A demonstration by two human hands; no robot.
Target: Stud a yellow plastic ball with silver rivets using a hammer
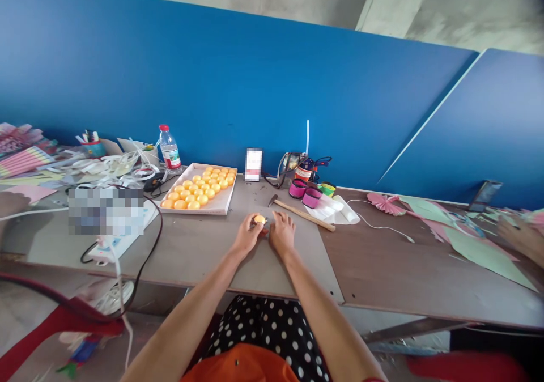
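In the middle of the frame the left hand [246, 236] pinches an orange ball [259, 219] just above the table [204, 251]. The right hand [282, 232] lies just beside it, fingers curled; whether it grips anything I cannot tell. A hammer [302, 214] lies to the upper right, and a tray [221, 205] of like balls to the upper left.

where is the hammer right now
In the head view, the hammer lies flat on the table just beyond the right hand, between it and the pink rolls.
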